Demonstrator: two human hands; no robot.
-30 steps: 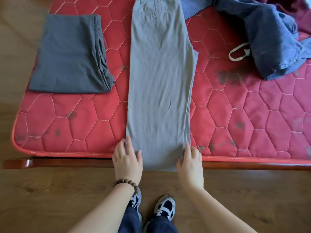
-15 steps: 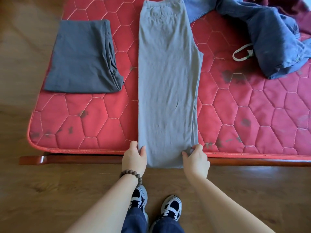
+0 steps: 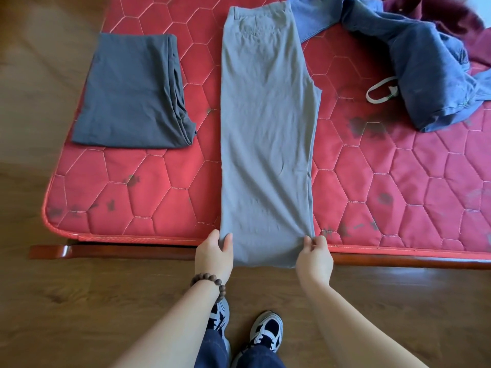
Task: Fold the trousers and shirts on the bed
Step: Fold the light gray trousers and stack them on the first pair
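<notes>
Light grey trousers (image 3: 265, 128) lie lengthwise on the red quilted mattress (image 3: 132, 187), legs stacked, waistband at the far end and hems hanging over the near edge. My left hand (image 3: 214, 254) pinches the left hem corner. My right hand (image 3: 314, 254) pinches the right hem corner. A folded dark grey garment (image 3: 132, 88) rests at the mattress's left. Crumpled blue trousers (image 3: 425, 62) lie at the far right, partly over a maroon garment (image 3: 467, 25).
A white loop of cord (image 3: 380, 88) lies beside the blue trousers. The wooden bed frame (image 3: 106, 251) runs under the near mattress edge. Wooden floor (image 3: 79, 314) surrounds the bed; my shoes (image 3: 265, 330) stand just below the hems.
Both hands went from lying flat on the hems to pinching the hem corners at the mattress edge. The view has shifted slightly left, so the bed appears further right.
</notes>
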